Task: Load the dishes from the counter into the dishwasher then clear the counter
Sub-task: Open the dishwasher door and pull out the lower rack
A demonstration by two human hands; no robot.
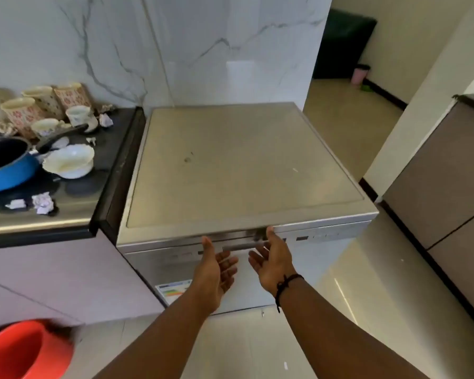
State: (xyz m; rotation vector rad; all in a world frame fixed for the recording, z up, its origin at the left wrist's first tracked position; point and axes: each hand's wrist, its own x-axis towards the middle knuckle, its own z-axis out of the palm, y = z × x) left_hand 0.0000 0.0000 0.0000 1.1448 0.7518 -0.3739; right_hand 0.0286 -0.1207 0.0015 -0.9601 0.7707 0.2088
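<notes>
A silver freestanding dishwasher (230, 165) stands in the middle of the view with its door closed. My left hand (216, 266) and my right hand (271, 258) are palm-up just in front of the door handle recess (241, 246), fingers relaxed, holding nothing; the right thumb touches the door's top edge. On the dark counter (74, 212) to the left sit a blue pot (8, 165) with a black handle, white bowls (69, 162), several patterned cups (25, 113) and crumpled paper scraps (43, 203).
A red bucket (25, 351) stands on the floor at bottom left. Marble wall behind the dishwasher. Grey cabinets (449, 201) line the right side, with tiled floor between. A pink bin (360, 73) sits far back by a dark green block.
</notes>
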